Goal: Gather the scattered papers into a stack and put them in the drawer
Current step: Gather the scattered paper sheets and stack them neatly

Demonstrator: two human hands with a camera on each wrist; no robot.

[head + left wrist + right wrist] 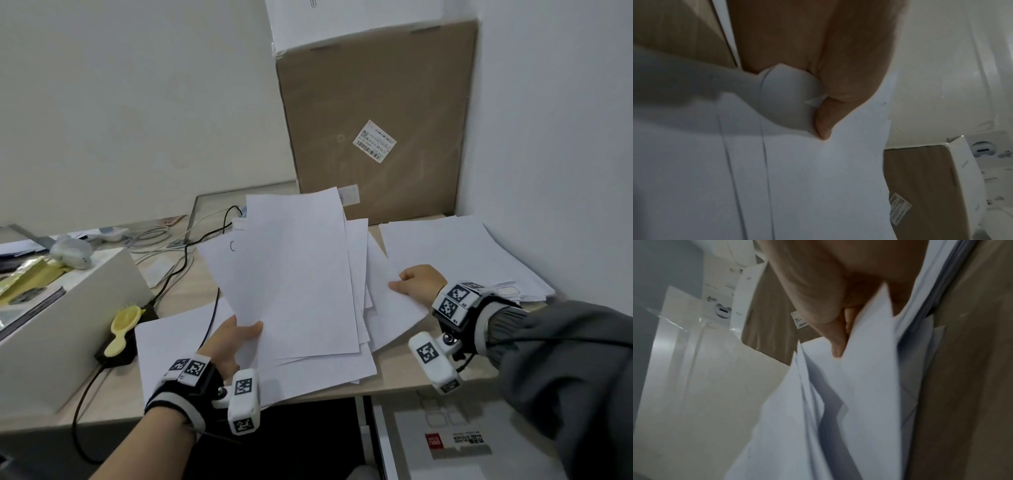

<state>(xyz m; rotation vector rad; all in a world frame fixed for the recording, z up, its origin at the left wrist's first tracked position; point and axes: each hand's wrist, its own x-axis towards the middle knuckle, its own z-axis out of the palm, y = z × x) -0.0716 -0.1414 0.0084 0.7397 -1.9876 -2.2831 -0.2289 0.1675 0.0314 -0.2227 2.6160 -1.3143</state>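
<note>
The loose bundle of plain white paper sheets (pixel 301 270) is raised off the light wood-grain desk (pixel 394 377), tilted and fanned, with edges out of line and corners protruding at different angles. The sheets are blank apart from a small dark mark near one upper left corner. The left hand (pixel 229 342) pinches the bundle's lower left corner, thumb on top; in the left wrist view the corner curls under the thumb (pixel 830 100). The right hand (pixel 421 279) grasps the right-hand sheets at their edge, thumb above and fingers (pixel 847 321) below. More white sheets (pixel 455 253) lie flat on the desk to the right. A tall brown cardboard box (pixel 373 113) stands behind the bundle.
</note>
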